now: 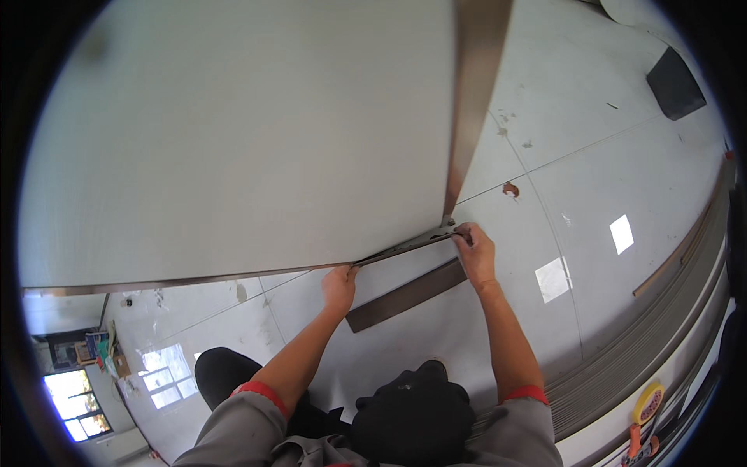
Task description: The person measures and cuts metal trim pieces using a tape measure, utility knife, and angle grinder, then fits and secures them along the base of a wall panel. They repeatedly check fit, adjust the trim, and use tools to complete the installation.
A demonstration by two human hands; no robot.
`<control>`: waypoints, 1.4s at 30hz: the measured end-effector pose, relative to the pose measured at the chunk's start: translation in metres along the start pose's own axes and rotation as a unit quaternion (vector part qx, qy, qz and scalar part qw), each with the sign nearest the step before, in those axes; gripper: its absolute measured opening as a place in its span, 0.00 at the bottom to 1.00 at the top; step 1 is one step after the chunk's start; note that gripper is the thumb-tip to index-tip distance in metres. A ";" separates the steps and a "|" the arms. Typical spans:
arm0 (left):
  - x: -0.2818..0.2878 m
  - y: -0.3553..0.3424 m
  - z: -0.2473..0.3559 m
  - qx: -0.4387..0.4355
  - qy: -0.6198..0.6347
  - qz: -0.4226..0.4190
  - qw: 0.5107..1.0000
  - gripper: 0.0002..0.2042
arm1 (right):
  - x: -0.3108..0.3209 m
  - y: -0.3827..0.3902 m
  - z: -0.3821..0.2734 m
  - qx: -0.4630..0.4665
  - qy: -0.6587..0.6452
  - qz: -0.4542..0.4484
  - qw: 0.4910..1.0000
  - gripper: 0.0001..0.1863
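A large pale grey panel (249, 148) with brown edging (471, 101) fills the upper left. At its near corner a thin dark strip (405, 247) lies along the lower edge. My left hand (340, 288) pinches the strip's left end, right against the panel edge. At the other end, by the corner, my right hand (476, 251) grips it between thumb and fingers. Below the strip, a short brown board (406, 296) rests on the floor between my forearms.
Long grey-brown strips (622, 366) are stacked along the right, with a yellow tape roll (648, 403) and an orange-handled tool (636, 444) beside them. A dark bin-like object (675, 84) stands far right. Close to my body is a black lobed object (414, 409). The floor (576, 202) is glossy white.
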State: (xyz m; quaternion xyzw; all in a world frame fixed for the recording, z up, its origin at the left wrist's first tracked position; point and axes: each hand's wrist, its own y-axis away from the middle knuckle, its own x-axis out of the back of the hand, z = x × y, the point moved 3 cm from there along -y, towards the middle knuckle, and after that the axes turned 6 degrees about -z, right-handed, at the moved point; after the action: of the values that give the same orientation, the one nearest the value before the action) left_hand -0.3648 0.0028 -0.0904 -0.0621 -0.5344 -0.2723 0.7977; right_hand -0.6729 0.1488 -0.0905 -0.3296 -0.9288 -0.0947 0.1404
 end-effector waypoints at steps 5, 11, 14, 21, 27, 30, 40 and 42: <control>0.000 -0.001 0.007 0.017 -0.001 -0.013 1.000 0.16 | -0.004 0.000 0.004 -0.014 -0.060 0.035 0.997 0.07; 0.011 -0.001 0.025 0.036 0.022 -0.046 0.998 0.20 | -0.007 0.000 0.001 0.030 -0.065 0.080 0.994 0.08; 0.014 -0.001 0.026 0.049 0.017 -0.061 0.997 0.23 | -0.007 -0.001 0.000 0.020 -0.070 0.074 0.995 0.07; 0.011 -0.001 0.022 0.074 0.029 -0.073 0.994 0.27 | -0.003 -0.006 0.000 0.004 -0.046 0.051 0.998 0.07; 0.009 0.000 0.020 0.083 0.028 -0.072 0.994 0.28 | 0.011 -0.017 -0.001 0.014 -0.058 0.012 0.998 0.07; 0.010 0.000 0.026 0.080 0.030 -0.067 0.994 0.28 | 0.016 -0.018 0.003 0.008 -0.076 0.008 0.997 0.07; 0.008 -0.002 0.027 0.083 0.028 -0.063 0.994 0.22 | 0.003 -0.010 0.017 0.011 -0.028 0.013 0.999 0.07; 0.010 0.000 0.025 0.051 0.049 -0.059 0.996 0.19 | 0.001 -0.007 0.009 -0.011 -0.060 0.014 0.998 0.07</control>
State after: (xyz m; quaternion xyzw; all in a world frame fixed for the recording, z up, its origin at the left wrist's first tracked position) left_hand -0.3820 0.0093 -0.0716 0.0242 -0.5111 -0.2940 0.8073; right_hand -0.6805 0.1463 -0.0994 -0.3491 -0.9298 -0.0832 0.0823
